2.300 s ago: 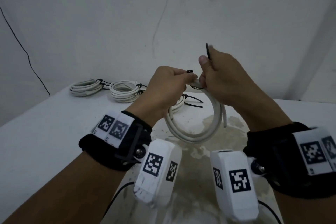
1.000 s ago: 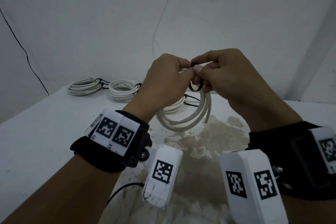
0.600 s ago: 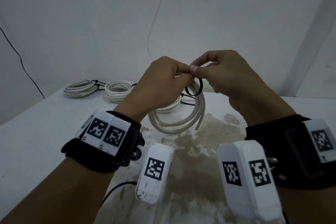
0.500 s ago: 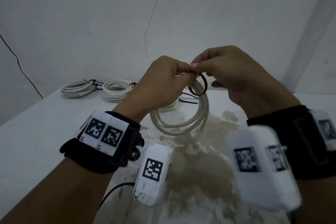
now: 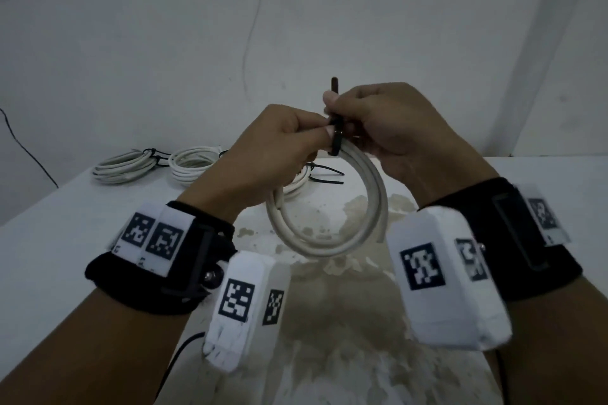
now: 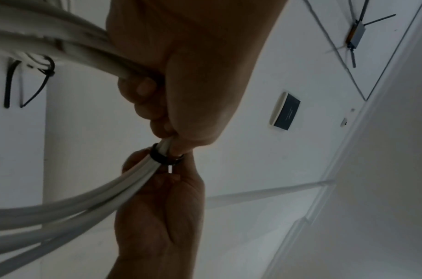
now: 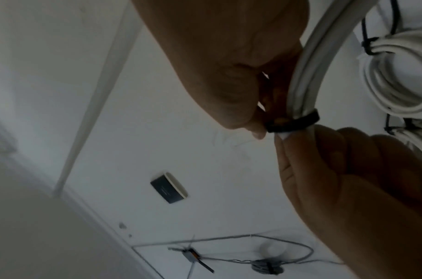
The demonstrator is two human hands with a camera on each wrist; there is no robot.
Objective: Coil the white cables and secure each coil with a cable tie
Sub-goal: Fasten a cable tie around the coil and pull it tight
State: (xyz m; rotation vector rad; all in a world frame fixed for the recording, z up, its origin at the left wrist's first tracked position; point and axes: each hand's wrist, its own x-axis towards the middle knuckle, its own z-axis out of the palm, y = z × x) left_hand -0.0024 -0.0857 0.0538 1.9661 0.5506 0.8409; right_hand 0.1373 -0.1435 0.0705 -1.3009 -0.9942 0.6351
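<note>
A white cable coil (image 5: 332, 240) hangs above the table, held at its top by both hands. My left hand (image 5: 283, 145) grips the coil's strands, thumb and forefinger pinching right beside a black cable tie (image 5: 336, 141) looped round them. My right hand (image 5: 371, 115) pinches the tie's tail, whose tip sticks up above the thumb. In the left wrist view the cable tie (image 6: 164, 156) sits snug round the cable coil (image 6: 62, 213). In the right wrist view the cable tie (image 7: 291, 121) also wraps the cable coil (image 7: 308, 75) closely.
Three tied white coils lie at the table's back: one at far left (image 5: 121, 164), one beside it (image 5: 194, 164), one partly hidden behind my left hand (image 5: 296, 186). The white table (image 5: 65, 240) has a stained patch (image 5: 329, 306). A wall stands close behind.
The tie was a loose, wide loop around the coil half a second ago. My right hand has pulled the tail upward and the loop now sits tight on the strands.
</note>
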